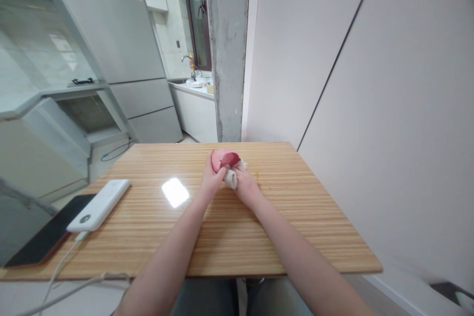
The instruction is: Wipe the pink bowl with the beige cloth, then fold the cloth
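Note:
Over the far middle of the table, my left hand (212,176) is closed around the near left side of a small pink rounded object (219,159). A darker pink hollow with an uneven edge shows on its right; whether it is a cup or a bowl I cannot tell. My right hand (245,185) holds a crumpled white tissue (230,178) against the lower right of the pink object. Part of the tissue sticks out beyond the fingers toward the upper right. The right fingertips are hidden by the tissue and the object.
On the wooden table (148,237), a white power bank (101,205) with a cable (61,262) lies at the left, partly over a dark flat tablet-like thing (40,234). Small brownish marks show right of my hands. A concrete pillar (228,54) rises behind the far edge.

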Demonstrator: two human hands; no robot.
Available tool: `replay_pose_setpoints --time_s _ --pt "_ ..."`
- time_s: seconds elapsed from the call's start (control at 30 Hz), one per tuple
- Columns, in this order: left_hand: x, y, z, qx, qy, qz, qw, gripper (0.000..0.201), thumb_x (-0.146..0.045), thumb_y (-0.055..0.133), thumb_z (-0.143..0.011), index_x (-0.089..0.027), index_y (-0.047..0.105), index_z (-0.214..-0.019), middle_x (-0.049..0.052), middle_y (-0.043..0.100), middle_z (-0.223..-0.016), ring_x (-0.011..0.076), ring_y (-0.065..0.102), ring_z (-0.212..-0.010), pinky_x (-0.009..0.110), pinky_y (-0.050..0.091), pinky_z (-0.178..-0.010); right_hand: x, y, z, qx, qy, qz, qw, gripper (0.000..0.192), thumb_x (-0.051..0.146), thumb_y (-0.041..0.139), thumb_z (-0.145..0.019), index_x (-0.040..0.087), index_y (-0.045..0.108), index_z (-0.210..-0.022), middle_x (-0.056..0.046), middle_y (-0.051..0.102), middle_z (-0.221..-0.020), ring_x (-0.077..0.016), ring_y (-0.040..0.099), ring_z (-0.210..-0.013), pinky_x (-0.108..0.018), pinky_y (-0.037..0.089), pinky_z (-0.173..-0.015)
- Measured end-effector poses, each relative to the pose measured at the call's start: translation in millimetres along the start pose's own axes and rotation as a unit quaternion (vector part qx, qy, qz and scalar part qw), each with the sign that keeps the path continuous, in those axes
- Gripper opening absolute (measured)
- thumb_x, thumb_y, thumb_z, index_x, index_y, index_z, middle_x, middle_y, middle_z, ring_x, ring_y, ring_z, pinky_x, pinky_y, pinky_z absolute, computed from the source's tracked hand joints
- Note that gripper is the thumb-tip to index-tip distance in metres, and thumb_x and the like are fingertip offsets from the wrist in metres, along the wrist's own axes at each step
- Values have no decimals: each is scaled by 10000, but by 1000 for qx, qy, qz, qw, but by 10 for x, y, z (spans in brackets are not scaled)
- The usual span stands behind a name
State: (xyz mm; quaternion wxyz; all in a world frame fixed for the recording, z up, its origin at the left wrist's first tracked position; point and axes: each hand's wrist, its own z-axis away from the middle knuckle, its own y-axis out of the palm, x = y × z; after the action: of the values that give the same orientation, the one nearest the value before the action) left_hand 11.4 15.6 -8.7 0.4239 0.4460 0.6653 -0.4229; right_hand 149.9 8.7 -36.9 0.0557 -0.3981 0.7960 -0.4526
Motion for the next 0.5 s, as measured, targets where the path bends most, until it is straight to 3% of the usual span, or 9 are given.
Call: replay_pose_setpoints --time_s 0.1,0.17,0.33,0.4,0.5 --pt "-14 -148 -83 36 -2 -10 999 684 -245 625 -713 -183 405 -1358 89 582 -1224 215 541 -1150 351 404 -1009 12 -34 -16 10 -34 8 999 186 176 525 -883 178 629 -1037 -85 634 -1043 -209 487 -1029 -346 401 -839" --pt "-23 -166 -96 49 -23 2 999 731 -289 650 -709 -169 381 -1378 103 607 -1173 220 576 -1094 360 436 -972 13 -44 -22 9 -34 9 999 174 183 520 -887 184 634 -1018 -84 636 -1031 -211 487 -1019 -353 397 -846" --pt "4 96 34 2 -60 79 995 907 -373 709 -687 -169 221 -1423 144 570 -1221 205 601 -1047 323 491 -890 -4 -2 -9 -43 31 -25 998 181 92 485 -857 151 636 -938 -89 617 -886 -212 490 -914 -342 416 -829" --pt "24 142 54 0 -56 84 995 813 -359 683 -714 -164 266 -1384 145 565 -1230 205 598 -1054 329 485 -901 -3 4 -8 -52 37 -38 997 176 68 492 -833 141 628 -918 -84 604 -860 -207 491 -876 -332 423 -806" --pt "34 25 -9 1 -50 34 998 600 -322 597 -772 -134 382 -1300 143 588 -1195 219 587 -1070 362 456 -939 11 -21 -16 -29 0 -32 999 140 94 531 -823 150 631 -904 -77 603 -873 -201 492 -869 -325 420 -800"
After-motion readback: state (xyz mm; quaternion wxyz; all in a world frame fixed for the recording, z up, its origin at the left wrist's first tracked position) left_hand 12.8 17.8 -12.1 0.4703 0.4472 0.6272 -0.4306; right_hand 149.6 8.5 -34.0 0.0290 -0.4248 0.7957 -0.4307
